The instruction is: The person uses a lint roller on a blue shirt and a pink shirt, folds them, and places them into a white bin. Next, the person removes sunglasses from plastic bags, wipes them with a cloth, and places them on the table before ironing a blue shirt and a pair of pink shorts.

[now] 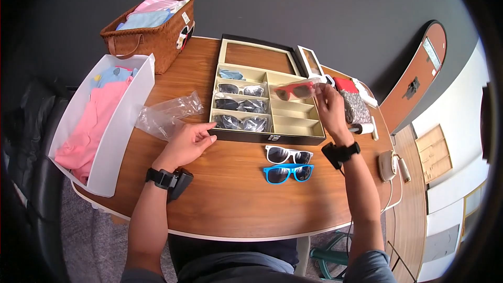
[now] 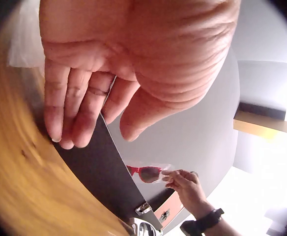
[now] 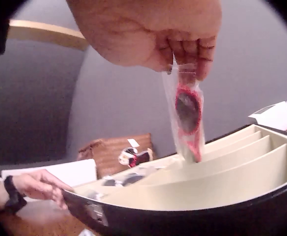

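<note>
My right hand [image 1: 331, 107] pinches the end of a clear plastic sleeve with red sunglasses [image 1: 294, 91] inside. In the right wrist view the bagged sunglasses [image 3: 188, 112] hang down over the right-hand compartments of the display case [image 3: 217, 189]. The case [image 1: 238, 135] lies with its lid raised at the back. Its left column holds several bagged sunglasses [image 1: 241, 106] and a blue cloth-like piece [image 1: 231, 75]. My left hand [image 1: 184, 144] is at the case's front left corner, fingers loosely extended. In the left wrist view those fingers [image 2: 87, 125] overlap the case's dark front wall.
White sunglasses [image 1: 289, 154] and blue sunglasses [image 1: 288, 173] lie in front of the case. An empty plastic bag [image 1: 170, 112] is by my left hand. Left stand a white bin [image 1: 118, 147] of clothes and a woven basket [image 1: 167, 47]. A small appliance [image 1: 387, 166] with a cord sits right.
</note>
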`<state>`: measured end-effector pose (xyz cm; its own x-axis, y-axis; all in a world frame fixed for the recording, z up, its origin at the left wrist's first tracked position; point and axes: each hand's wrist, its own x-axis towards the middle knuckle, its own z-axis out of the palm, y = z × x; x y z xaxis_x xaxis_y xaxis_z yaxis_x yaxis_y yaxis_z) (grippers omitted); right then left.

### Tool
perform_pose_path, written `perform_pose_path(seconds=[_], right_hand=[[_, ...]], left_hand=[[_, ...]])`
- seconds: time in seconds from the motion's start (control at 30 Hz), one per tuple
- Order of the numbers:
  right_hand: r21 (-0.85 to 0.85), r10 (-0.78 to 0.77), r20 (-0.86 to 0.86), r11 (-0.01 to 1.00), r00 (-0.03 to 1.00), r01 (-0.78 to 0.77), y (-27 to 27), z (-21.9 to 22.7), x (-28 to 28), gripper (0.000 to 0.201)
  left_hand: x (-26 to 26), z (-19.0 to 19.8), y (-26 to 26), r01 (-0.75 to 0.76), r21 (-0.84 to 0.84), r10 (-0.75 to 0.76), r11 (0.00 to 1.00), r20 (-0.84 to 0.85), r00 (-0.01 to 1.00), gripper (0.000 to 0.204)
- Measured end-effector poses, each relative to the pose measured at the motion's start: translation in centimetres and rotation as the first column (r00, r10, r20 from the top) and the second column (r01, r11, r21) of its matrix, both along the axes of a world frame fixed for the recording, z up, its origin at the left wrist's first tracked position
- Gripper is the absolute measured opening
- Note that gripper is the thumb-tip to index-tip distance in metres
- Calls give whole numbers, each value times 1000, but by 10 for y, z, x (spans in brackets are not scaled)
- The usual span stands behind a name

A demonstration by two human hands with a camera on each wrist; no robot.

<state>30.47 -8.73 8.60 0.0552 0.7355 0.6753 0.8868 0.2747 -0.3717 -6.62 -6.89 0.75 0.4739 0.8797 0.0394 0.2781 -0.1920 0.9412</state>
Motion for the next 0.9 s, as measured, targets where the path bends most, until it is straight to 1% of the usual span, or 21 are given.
perform_pose_path(seconds=[0.03, 0.13, 0.17, 0.2, 0.27, 0.3, 0.33, 0.43, 0.5, 0.53, 0.57, 0.6, 0.63, 0.67, 0.7, 0.73, 0.77, 0.8, 0.83, 0.87, 0.9], right_hand=[[0, -18, 6, 1000, 1000, 18, -7, -3, 0, 21], [23, 34, -241, 999, 970, -29, -42, 3, -25, 21], [-15, 72, -378, 996, 923, -84, -51, -4, -22, 23], [-1, 98, -480, 994, 872, -113, -63, 1, -34, 25], [-16, 119, -612, 987, 782, -163, -80, -12, -35, 25], [1, 145, -703, 979, 697, -203, -88, -21, -39, 24], [-5, 159, -753, 969, 639, -248, -93, -28, -44, 24], [-138, 93, -828, 922, 553, -361, -110, -36, -58, 23], [-133, 99, -867, 899, 488, -418, -112, -40, -68, 22], [-122, 119, -877, 882, 465, -456, -114, -45, -69, 21], [-121, 112, -884, 884, 454, -453, -114, -47, -70, 21], [-111, 137, -886, 865, 442, -490, -115, -47, -72, 21], [-99, 161, -889, 846, 429, -524, -115, -48, -74, 21], [-96, 152, -896, 852, 417, -515, -116, -50, -77, 21], [-96, 141, -910, 844, 390, -528, -117, -51, -81, 21], [-96, 131, -922, 835, 364, -542, -118, -54, -83, 21], [-51, 170, -935, 806, 312, -590, -118, -58, -81, 18], [-52, 160, -938, 812, 308, -582, -118, -57, -78, 18], [-55, 141, -959, 760, 247, -647, -118, -54, -75, 18], [-50, 120, -975, 705, 188, -707, -118, -51, -73, 19], [25, 70, -997, 708, 35, -705, -120, -49, -73, 20]], left_hand=[[0, 1, 0, 20, -16, -21, 1000, -29, 999, 33], [-1, 0, 1, 35, -42, -37, 999, -50, 998, 34], [-1, 0, 2, 37, -45, -39, 998, -38, 999, 35], [-2, -3, 4, 36, -49, -38, 998, -44, 998, 35], [-4, -10, 8, 72, -30, -72, 997, 6, 997, 41], [-3, -10, 7, 76, -38, -76, 996, -2, 997, 41], [-3, -8, 7, 71, -37, -71, 997, -1, 997, 42], [-2, -8, 7, 83, -14, -83, 996, -4, 997, 45], [1, -7, 4, 100, 10, -100, 995, -12, 995, 47], [5, -5, 0, 64, -1, -64, 998, 26, 998, 47], [7, -1, -3, 30, -13, -29, 999, 61, 998, 47], [6, 1, -3, 36, -19, -35, 999, 47, 998, 47], [6, 4, -3, 173, -121, -149, 977, 184, 972, 47], [6, 9, -4, 317, -205, -241, 926, 326, 914, 46], [10, 20, -11, 355, -252, -265, 900, 330, 906, 40], [12, 18, -13, 363, -262, -274, 894, 321, 906, 40], [14, 14, -14, 379, -265, -306, 887, 278, 910, 38], [18, 14, -15, 395, -268, -337, 879, 238, 911, 38], [19, 16, -19, 344, -305, -272, 888, 255, 928, 26], [20, 14, -18, 352, -310, -281, 883, 252, 926, 26], [17, 11, -17, 320, -250, -255, 914, 261, 931, 23]])
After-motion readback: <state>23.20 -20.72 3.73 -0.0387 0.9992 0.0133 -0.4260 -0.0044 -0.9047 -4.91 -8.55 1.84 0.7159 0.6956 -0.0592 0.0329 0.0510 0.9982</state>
